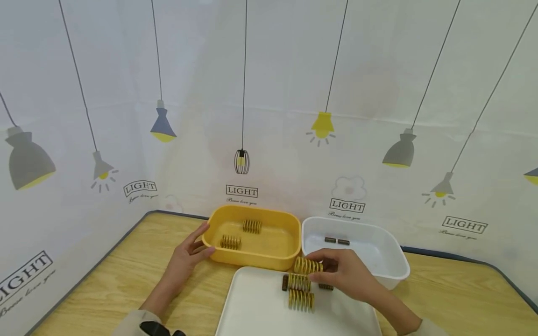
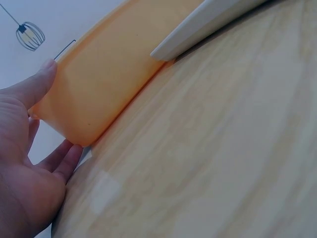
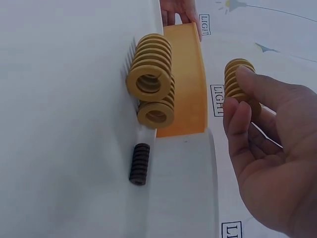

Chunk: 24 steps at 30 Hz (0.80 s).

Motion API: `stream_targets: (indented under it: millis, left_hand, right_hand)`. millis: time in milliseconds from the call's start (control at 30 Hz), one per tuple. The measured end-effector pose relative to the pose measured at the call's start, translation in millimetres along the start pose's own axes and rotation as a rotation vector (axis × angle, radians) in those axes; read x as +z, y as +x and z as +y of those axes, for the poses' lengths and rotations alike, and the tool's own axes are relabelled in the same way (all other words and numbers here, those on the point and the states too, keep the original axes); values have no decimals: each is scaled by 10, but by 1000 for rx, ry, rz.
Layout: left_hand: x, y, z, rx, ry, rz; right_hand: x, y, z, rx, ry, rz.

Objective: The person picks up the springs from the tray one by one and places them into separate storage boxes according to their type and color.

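In the head view my right hand pinches a yellow coil spring between thumb and fingers, held above the tray's far edge. The right wrist view shows this held spring raised off the tray. Two more yellow springs lie on the white tray below that hand, with small dark springs beside them. My left hand holds the left front corner of the yellow bin, thumb at the front rim and fingers along the side. Two yellow springs lie inside this bin.
A white bin stands right of the yellow one and contains two small dark springs. Both bins sit behind the tray on a wood-grain table. A pale curtain printed with lamps rises behind the table.
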<state>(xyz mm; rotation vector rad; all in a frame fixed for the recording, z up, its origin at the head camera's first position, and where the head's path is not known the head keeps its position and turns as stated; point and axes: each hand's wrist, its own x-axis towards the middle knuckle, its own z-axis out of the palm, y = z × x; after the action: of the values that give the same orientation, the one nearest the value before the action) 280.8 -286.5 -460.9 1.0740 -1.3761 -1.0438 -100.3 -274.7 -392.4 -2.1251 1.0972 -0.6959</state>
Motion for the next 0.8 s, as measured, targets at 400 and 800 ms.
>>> stream_targets:
  millis: [400, 800]
  left_hand:
    - [16, 1, 24, -39, 37, 17]
    - [9, -6, 41, -35, -5, 10]
  right_hand:
    - [105, 300, -127, -7, 45, 24]
    - [277, 550, -235, 16, 93, 25]
